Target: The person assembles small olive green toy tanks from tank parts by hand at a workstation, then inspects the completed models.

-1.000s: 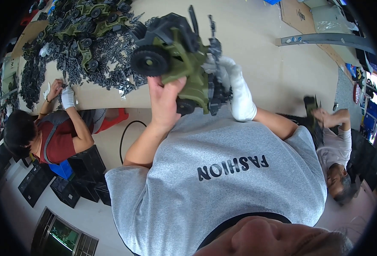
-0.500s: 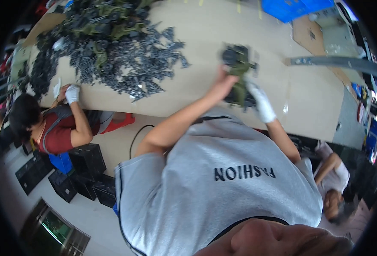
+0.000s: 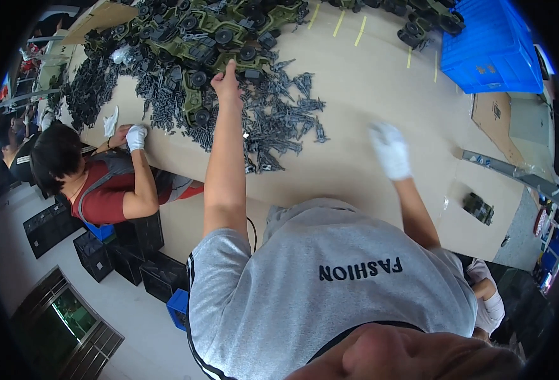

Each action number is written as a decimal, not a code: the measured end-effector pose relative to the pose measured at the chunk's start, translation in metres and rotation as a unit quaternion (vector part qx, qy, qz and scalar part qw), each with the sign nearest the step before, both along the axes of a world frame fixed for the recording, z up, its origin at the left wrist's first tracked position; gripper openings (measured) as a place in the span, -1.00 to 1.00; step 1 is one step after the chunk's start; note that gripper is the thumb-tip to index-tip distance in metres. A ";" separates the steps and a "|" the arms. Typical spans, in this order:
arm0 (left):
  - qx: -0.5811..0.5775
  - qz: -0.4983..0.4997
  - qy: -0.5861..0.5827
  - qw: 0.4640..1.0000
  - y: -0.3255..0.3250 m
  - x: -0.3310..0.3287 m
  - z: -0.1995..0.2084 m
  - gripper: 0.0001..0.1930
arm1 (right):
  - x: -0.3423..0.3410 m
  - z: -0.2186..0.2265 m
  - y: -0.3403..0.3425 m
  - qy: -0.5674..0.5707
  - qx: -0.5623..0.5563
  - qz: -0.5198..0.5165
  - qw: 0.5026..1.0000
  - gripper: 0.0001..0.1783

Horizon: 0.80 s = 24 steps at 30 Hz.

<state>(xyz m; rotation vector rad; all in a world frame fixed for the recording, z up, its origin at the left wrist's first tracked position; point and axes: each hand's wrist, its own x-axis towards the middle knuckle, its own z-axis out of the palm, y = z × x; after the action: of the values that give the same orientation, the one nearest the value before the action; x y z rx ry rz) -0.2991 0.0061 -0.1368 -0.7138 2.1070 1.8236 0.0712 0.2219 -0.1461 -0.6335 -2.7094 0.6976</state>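
My bare left hand (image 3: 227, 85) reaches out to the near edge of a heap of green and black toy jeeps (image 3: 191, 38). Its fingers are closed on a toy jeep (image 3: 246, 63) there, though the grip is partly hidden. My right hand (image 3: 390, 151), in a white glove, hovers over the bare cardboard-coloured tabletop (image 3: 336, 168). Its fingers look stretched out, a little blurred, with nothing in them. Another green and black toy vehicle (image 3: 479, 208) lies alone on the table, right of my right forearm.
Small dark grey plastic parts (image 3: 279, 120) spread below the heap. A blue crate (image 3: 491, 54) stands at the far right, with more toy jeeps (image 3: 428, 22) beside it. A metal bar (image 3: 507, 170) crosses the right side. At left sits a co-worker in red (image 3: 112, 196).
Both hands have let go of the toy vehicle they held, and one now lies at the right. My left hand has moved to the heap; the right hand is clear of any vehicle.
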 end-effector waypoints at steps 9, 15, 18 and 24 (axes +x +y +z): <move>0.101 0.114 -0.036 0.988 0.015 -0.047 -0.039 -0.33 | -0.200 -0.030 -0.052 -0.194 0.099 0.298 0.929 -0.81; 0.418 -0.067 -0.097 0.901 -0.031 0.039 0.007 -0.49 | -0.111 -0.060 -0.002 -0.070 -0.030 0.059 0.995 -0.74; 0.518 -0.107 -0.134 0.838 -0.029 0.119 0.040 -0.35 | -0.069 -0.039 0.011 -0.085 -0.487 -0.138 0.858 -0.67; 0.427 -0.294 -0.091 0.851 -0.031 0.248 0.069 -0.54 | -0.015 0.089 -0.016 -0.078 -0.694 -0.063 0.712 -0.60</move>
<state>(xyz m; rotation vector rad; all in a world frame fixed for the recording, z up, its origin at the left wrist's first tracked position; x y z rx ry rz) -0.0511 -0.0245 -0.0675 0.0076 1.0051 1.9208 0.0562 0.2057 -0.0570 -1.1124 -1.6815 2.6973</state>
